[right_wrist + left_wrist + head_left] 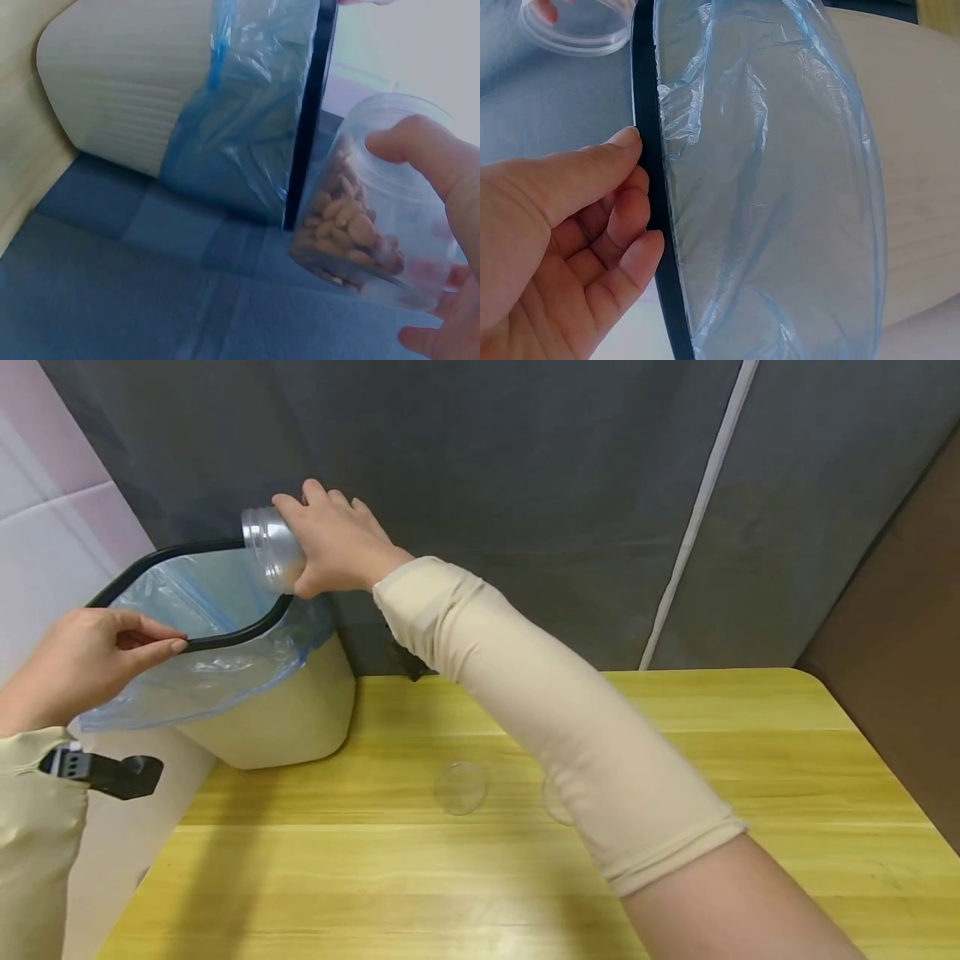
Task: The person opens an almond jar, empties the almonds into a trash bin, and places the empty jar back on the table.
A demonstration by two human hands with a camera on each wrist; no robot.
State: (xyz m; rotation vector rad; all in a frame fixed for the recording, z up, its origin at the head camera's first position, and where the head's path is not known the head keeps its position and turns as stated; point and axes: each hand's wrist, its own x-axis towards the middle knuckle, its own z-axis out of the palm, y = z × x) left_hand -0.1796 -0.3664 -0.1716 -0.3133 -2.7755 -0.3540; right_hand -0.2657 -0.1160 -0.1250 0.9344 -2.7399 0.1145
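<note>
At the upper middle of the head view, my right hand [337, 539] grips a clear plastic jar [272, 547], tilted onto its side with its mouth at the bin's far rim. Brown nuts, like almonds [345, 225], lie inside the jar in the right wrist view. My left hand [82, 656] pinches the black rim [225, 641] of the trash bin [300, 718] between thumb and fingers. A translucent blue bag [757, 180] lines the bin and hangs over its outside. The bottom of the bin's inside is hidden.
Two clear round lids lie on the wooden table [337, 877]: one lid [461, 788] in full sight, the other lid [553, 800] partly behind my right sleeve. A grey curtain [525, 485] hangs behind the table. A brown panel [900, 635] stands at the right.
</note>
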